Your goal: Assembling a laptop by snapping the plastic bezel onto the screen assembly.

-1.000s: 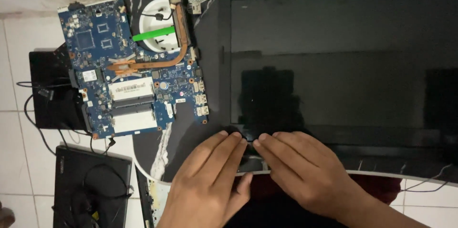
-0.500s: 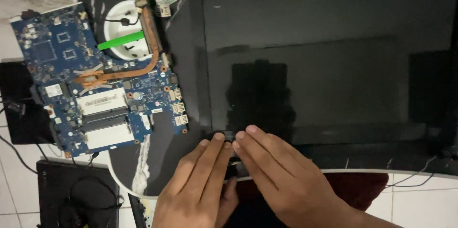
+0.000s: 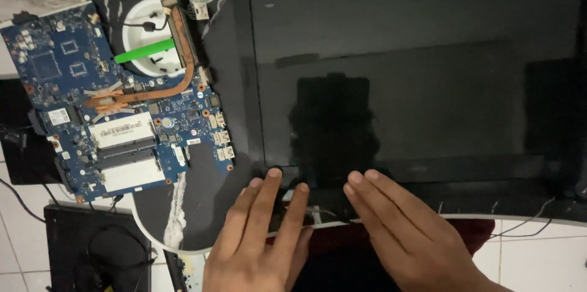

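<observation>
Black screen panel (image 3: 416,78) lies flat on the table; left hand (image 3: 260,240) and right hand (image 3: 397,231) press spread fingers on its near bezel, still attached. Motherboard (image 3: 116,102) sits alongside, already removed.

**One dark screen, a few white labels**

The laptop screen (image 3: 416,78) fills the picture from 12 to 3 o'clock: wide, rectangular, black, switched off, with black bezel. At 9 o'clock, two white rectangular labels (image 3: 120,130) lie on the blue motherboard (image 3: 73,78).
</observation>
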